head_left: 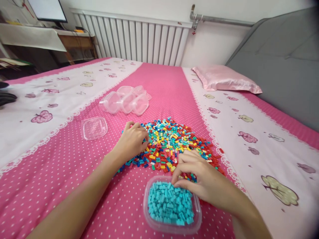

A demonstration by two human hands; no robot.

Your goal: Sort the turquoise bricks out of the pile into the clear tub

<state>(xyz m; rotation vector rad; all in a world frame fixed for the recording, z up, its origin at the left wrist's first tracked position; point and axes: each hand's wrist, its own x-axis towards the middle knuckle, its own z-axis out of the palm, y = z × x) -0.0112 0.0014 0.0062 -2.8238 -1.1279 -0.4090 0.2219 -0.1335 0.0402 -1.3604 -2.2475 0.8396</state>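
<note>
We log smooth turquoise plastic bricks (170, 205), bottom centre; glossy translucent rectangular plastic tub (171, 228), same spot; matt pink dotted cloth bedspread (119, 212); shiny pink satin-like pillow (225, 78), upper right; white ribbed metal radiator (138, 39), top.

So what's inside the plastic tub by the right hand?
Turquoise bricks fill the tub. The right hand hides its far right corner; what lies beneath the top layer is covered.

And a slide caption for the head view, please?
Left hand at mixed bricks, right hand over a tub of turquoise bricks.
</note>
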